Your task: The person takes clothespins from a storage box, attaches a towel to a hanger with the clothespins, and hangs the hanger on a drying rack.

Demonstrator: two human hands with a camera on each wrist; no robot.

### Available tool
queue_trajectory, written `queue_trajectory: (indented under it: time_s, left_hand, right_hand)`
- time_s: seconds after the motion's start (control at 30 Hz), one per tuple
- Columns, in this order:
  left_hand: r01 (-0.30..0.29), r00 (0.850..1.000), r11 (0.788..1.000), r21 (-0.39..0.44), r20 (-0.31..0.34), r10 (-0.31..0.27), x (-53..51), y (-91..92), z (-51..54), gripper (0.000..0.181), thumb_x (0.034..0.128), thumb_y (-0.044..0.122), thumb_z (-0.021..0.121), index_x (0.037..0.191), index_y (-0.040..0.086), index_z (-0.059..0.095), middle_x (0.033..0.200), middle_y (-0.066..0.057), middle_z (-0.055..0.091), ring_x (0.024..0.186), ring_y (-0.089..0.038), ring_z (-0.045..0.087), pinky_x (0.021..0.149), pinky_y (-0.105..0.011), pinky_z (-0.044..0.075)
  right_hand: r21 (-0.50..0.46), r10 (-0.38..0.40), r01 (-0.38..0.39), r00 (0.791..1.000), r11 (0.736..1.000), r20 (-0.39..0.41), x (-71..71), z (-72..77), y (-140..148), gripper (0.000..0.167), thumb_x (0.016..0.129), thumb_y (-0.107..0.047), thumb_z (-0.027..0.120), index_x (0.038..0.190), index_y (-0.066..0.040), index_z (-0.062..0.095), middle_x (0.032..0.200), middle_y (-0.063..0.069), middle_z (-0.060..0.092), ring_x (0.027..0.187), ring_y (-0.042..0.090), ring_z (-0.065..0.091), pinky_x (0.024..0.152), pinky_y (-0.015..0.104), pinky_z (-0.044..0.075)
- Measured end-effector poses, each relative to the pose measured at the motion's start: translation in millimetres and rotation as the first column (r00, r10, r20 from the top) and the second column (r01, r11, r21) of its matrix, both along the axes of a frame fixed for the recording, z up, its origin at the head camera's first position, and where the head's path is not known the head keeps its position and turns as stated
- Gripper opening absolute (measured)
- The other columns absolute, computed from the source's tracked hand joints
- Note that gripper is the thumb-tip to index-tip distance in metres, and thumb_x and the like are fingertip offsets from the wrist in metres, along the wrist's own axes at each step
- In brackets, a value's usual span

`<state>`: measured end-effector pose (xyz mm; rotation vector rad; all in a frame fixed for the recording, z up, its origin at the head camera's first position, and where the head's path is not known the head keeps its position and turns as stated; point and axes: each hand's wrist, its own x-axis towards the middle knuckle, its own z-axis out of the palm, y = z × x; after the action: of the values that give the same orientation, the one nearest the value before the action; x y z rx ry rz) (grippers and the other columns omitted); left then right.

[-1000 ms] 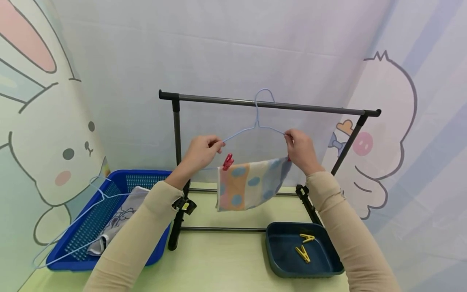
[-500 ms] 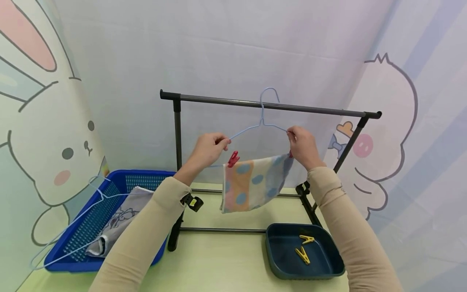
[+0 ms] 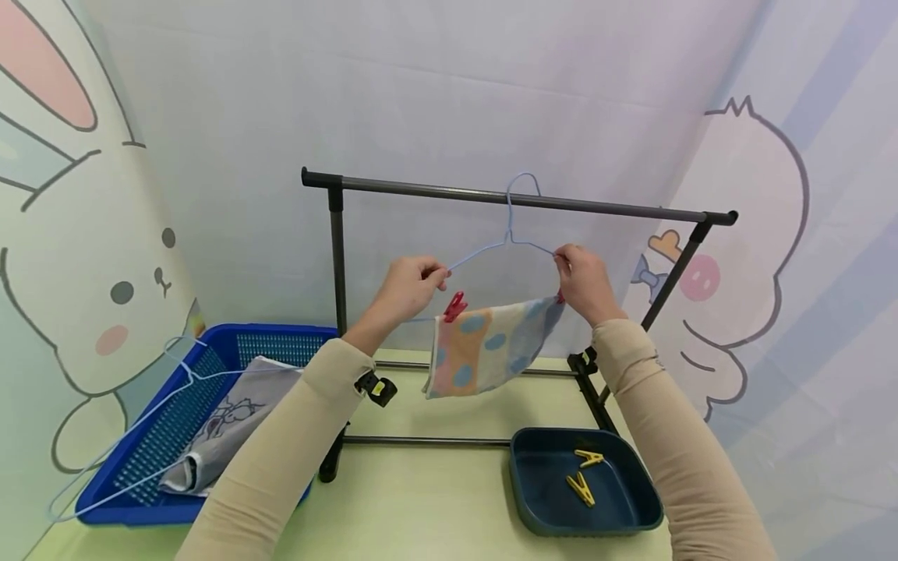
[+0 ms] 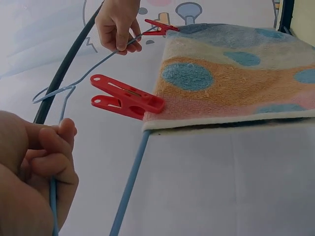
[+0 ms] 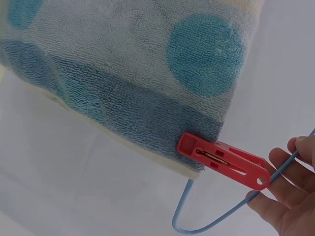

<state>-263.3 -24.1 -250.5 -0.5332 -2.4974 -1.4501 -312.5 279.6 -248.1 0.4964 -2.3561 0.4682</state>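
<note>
A light blue wire hanger [image 3: 510, 226] has its hook over the dark rail of a rack. My left hand [image 3: 410, 287] grips the hanger's left shoulder wire, and my right hand [image 3: 585, 284] pinches the right one. From the lower wire hangs a small towel [image 3: 494, 347] with pastel stripes and blue dots, folded over it. One red clothespin [image 4: 128, 97] clamps the towel's left upper corner. Another red clothespin [image 5: 221, 160] clamps the right corner, close to my right fingers; in the head view that hand mostly covers it.
The black rack [image 3: 421, 191] stands on a pale table [image 3: 414, 499]. At left, a blue basket [image 3: 270, 335] holds a grey cloth [image 3: 231, 421] and a second hanger [image 3: 190, 375]. A dark tub [image 3: 522, 499] at front right contains yellow clothespins [image 3: 581, 489].
Both hands and the hanger with the towel have shifted slightly to the right along the rail, the left hand more than the right. Both hands still hold the hanger.
</note>
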Motion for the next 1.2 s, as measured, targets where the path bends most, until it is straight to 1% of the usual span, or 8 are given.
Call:
queue_trajectory:
  time_s: [0.17, 0.33, 0.6, 0.7, 0.8, 0.97, 1.07, 1.2]
  left_hand:
    - [0.031, 0.999, 0.999, 0.014, 0.016, -0.031, -0.5, 4.7, -5.4, 0.019, 0.0986, 0.019, 0.052, 0.100, 0.008, 0.068, 0.087, -0.005, 0.067, 0.067, -0.017, 0.059, 0.052, -0.027, 0.040]
    - [0.094, 0.995, 0.996, 0.006, 0.022, -0.094, -1.8, 7.0, -10.5, 0.018, 0.0983, 0.014, 0.052, 0.103, 0.006, 0.067, 0.085, -0.003, 0.067, 0.068, -0.017, 0.060, 0.051, -0.025, 0.038]
    - [0.157, 0.986, 0.987, -0.019, 0.053, -0.156, 0.4, 5.8, -13.5, 0.021, 0.0985, 0.009, 0.050, 0.112, 0.002, 0.064, 0.091, -0.004, 0.067, 0.074, -0.021, 0.062, 0.049, -0.025, 0.034]
    - [0.158, 0.986, 0.987, -0.027, 0.055, -0.156, 1.1, 6.7, -14.2, 0.022, 0.0988, 0.009, 0.049, 0.114, 0.002, 0.064, 0.091, -0.004, 0.067, 0.072, -0.019, 0.061, 0.047, -0.024, 0.033]
    - [0.146, 0.989, 0.988, -0.048, 0.032, -0.145, 1.7, 8.1, -15.8, 0.021, 0.0983, 0.009, 0.050, 0.111, 0.003, 0.065, 0.088, -0.004, 0.067, 0.069, -0.019, 0.060, 0.048, -0.024, 0.036]
    - [0.136, 0.991, 0.989, -0.063, 0.007, -0.136, 4.5, 10.7, -21.5, 0.020, 0.0982, 0.009, 0.050, 0.107, 0.003, 0.067, 0.085, -0.003, 0.066, 0.063, -0.016, 0.056, 0.050, -0.024, 0.040]
    - [0.135, 0.991, 0.990, -0.039, -0.009, -0.135, 6.3, 13.3, -26.5, 0.021, 0.0988, 0.010, 0.048, 0.106, 0.003, 0.067, 0.083, -0.003, 0.064, 0.056, -0.013, 0.049, 0.047, -0.024, 0.037]
    - [0.124, 0.990, 0.992, -0.029, -0.071, -0.126, 7.4, 18.7, -33.6, 0.021, 0.0984, 0.010, 0.049, 0.104, 0.003, 0.068, 0.081, -0.003, 0.064, 0.051, -0.011, 0.040, 0.045, -0.023, 0.032]
  right_hand:
    - [-0.008, -0.005, 0.006, 0.999, 1.000, 0.036, -0.6, -6.1, 5.6, 0.016, 0.096, -0.004, 0.051, 0.102, 0.007, 0.061, 0.096, 0.023, 0.062, 0.086, 0.037, 0.058, 0.077, 0.048, 0.046]
    - [0.004, -0.025, 0.025, 0.997, 1.000, 0.077, 1.0, -10.0, 10.6, 0.017, 0.097, -0.004, 0.050, 0.104, 0.008, 0.060, 0.098, 0.025, 0.061, 0.087, 0.039, 0.057, 0.078, 0.050, 0.044]
    - [0.030, -0.038, 0.034, 0.991, 0.999, 0.130, -0.8, -9.5, 14.1, 0.020, 0.099, -0.006, 0.047, 0.106, 0.008, 0.059, 0.098, 0.024, 0.060, 0.087, 0.037, 0.057, 0.078, 0.050, 0.044]
    - [0.039, -0.038, 0.034, 0.991, 0.999, 0.125, -1.9, -9.6, 15.2, 0.019, 0.099, -0.006, 0.047, 0.106, 0.008, 0.058, 0.098, 0.024, 0.060, 0.087, 0.038, 0.057, 0.078, 0.050, 0.044]
    - [0.043, -0.036, 0.031, 0.992, 0.999, 0.120, -3.4, -10.3, 17.1, 0.019, 0.099, -0.006, 0.047, 0.106, 0.008, 0.058, 0.098, 0.025, 0.061, 0.087, 0.038, 0.057, 0.078, 0.050, 0.044]
    - [0.034, -0.040, 0.035, 0.988, 0.999, 0.147, -5.4, -11.0, 21.6, 0.019, 0.098, -0.005, 0.047, 0.106, 0.008, 0.058, 0.100, 0.025, 0.060, 0.090, 0.039, 0.056, 0.081, 0.051, 0.044]
    - [0.030, -0.038, 0.034, 0.988, 0.999, 0.148, -6.3, -11.2, 24.3, 0.020, 0.098, -0.005, 0.047, 0.107, 0.009, 0.058, 0.101, 0.026, 0.060, 0.091, 0.039, 0.056, 0.081, 0.051, 0.043]
    - [0.033, -0.040, 0.036, 0.990, 0.999, 0.138, -8.6, -12.3, 27.6, 0.020, 0.098, -0.005, 0.046, 0.107, 0.009, 0.057, 0.101, 0.026, 0.059, 0.092, 0.040, 0.056, 0.083, 0.052, 0.043]
